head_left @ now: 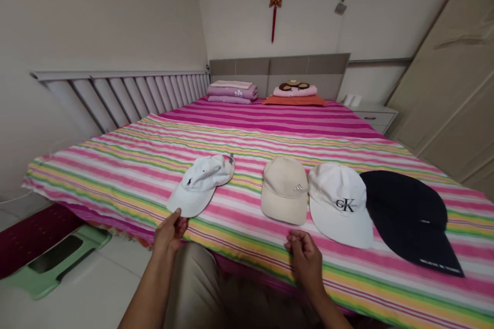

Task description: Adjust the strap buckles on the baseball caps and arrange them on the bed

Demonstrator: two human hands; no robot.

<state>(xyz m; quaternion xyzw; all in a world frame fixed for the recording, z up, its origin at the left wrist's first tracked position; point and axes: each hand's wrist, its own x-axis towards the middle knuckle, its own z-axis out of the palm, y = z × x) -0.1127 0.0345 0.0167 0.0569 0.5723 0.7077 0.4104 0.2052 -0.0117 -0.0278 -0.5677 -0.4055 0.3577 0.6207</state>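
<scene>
Khaki-beige trouser leg (193,293), rounded knee (196,257), bare forearms (148,288)

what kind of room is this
Most likely a bedroom: there is a wide bed with a padded-looking headboard, folded bedding stacked at its far end, and what looks like a nightstand beside it.

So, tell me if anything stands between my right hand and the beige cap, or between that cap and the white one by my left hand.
Nothing visible does: only the striped cover shows between your right hand and the beige cap, and between that cap and the white cap at your left hand.
</scene>
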